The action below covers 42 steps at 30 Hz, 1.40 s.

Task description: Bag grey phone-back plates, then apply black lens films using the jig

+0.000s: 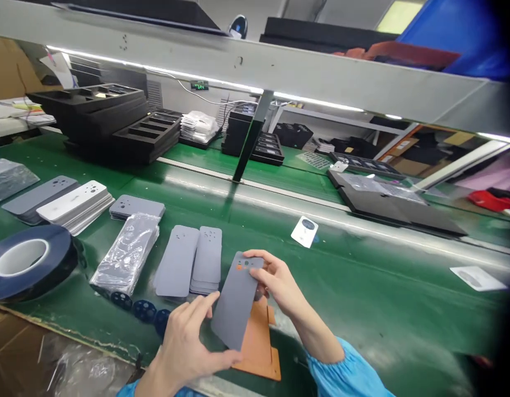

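Observation:
A grey phone back panel (237,306) with camera cut-outs and a small orange mark is held up at a tilt. My right hand (275,278) pinches its top right corner, thumb in front and fingers behind. My left hand (188,342) is open, with thumb and fingers spread around the panel's lower left; its fingertips are at the edge, and I cannot tell how firmly they touch. Below the panel lies an orange plate (261,347), partly covered. Two stacks of grey panels, a left one (178,262) and a right one (208,256), lie beside my left hand.
A plastic-wrapped bundle (128,253), white panels (75,201) and a large dark tape roll (64,256) are on the left. Round dark film pieces (144,310) line the front edge. Black trays (147,132) stand behind; a shelf beam (188,49) crosses above. A white card (305,230) lies right.

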Available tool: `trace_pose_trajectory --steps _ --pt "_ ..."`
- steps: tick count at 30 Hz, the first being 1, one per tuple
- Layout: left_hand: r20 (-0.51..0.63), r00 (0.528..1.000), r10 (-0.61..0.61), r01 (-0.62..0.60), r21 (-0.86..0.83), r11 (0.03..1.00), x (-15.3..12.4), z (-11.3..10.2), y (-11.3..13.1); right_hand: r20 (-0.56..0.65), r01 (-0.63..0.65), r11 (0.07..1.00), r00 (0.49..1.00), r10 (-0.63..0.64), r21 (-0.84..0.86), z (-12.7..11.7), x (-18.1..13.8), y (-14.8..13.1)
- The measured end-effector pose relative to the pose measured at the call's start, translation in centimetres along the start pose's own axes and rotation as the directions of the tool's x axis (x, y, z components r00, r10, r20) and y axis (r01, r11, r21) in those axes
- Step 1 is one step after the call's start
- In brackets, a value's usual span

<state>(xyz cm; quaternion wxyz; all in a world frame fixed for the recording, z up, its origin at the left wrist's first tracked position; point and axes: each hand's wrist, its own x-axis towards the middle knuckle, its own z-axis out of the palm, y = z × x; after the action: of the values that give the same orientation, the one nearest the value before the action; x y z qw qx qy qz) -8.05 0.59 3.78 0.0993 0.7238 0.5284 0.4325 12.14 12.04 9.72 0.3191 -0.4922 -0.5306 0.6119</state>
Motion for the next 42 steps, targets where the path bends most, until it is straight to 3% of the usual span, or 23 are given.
trace_pose_trajectory --steps 7,11,13,16,19,23,26,29,34,36,42 --pt "0.140 0.990 -0.024 0.039 -0.099 0.994 -0.4 0.9 1.1 0.143 0.046 0.998 0.988 -0.051 0.038 0.7 -1.6 1.5" --pt "0.193 0.975 -0.108 0.146 -0.195 0.970 -0.2 0.6 1.0 -0.052 0.239 0.947 0.965 -0.256 -0.216 -0.3 -1.2 2.0" --pt "0.226 0.966 -0.127 0.175 -0.207 0.963 -0.1 0.4 0.8 -0.065 0.285 0.911 0.946 -0.317 -0.300 -0.7 -1.1 2.2" --pt "0.265 0.955 -0.135 0.192 -0.204 0.960 -0.2 0.2 0.4 0.032 0.296 0.934 0.955 -0.295 -0.201 -1.1 -1.0 2.2" --pt "0.252 0.959 -0.132 0.188 -0.214 0.959 -0.6 0.2 0.0 0.021 0.285 0.952 0.958 -0.285 -0.113 -1.8 -1.1 1.8" --pt "0.247 0.968 0.047 0.012 -0.232 0.973 -1.1 0.2 -0.5 -0.020 0.270 0.946 0.960 -0.278 -0.178 -3.6 -1.4 1.2" --pt "0.311 0.924 0.222 -0.166 -0.194 0.967 -1.4 0.2 -0.7 0.006 0.243 0.947 0.969 -0.248 -0.210 -4.7 -1.8 1.8" --pt "0.332 0.895 0.298 -0.259 -0.157 0.953 -1.8 0.1 -0.8 -0.003 0.219 0.950 0.974 -0.225 -0.220 -5.1 -2.2 2.7" --pt "0.250 0.888 0.387 -0.349 -0.183 0.919 -2.3 0.1 -0.5 0.005 0.184 0.966 0.982 -0.186 -0.180 -5.1 -2.5 3.5" --pt "0.278 0.890 0.362 -0.312 -0.208 0.927 -2.2 0.3 -0.2 -0.019 0.203 0.961 0.977 -0.210 -0.188 -5.1 -2.6 3.4" --pt "0.367 0.925 0.099 -0.086 -0.053 0.995 -0.8 1.2 0.8 -0.053 0.141 0.988 0.988 -0.144 -0.055 -4.4 -2.6 2.4"
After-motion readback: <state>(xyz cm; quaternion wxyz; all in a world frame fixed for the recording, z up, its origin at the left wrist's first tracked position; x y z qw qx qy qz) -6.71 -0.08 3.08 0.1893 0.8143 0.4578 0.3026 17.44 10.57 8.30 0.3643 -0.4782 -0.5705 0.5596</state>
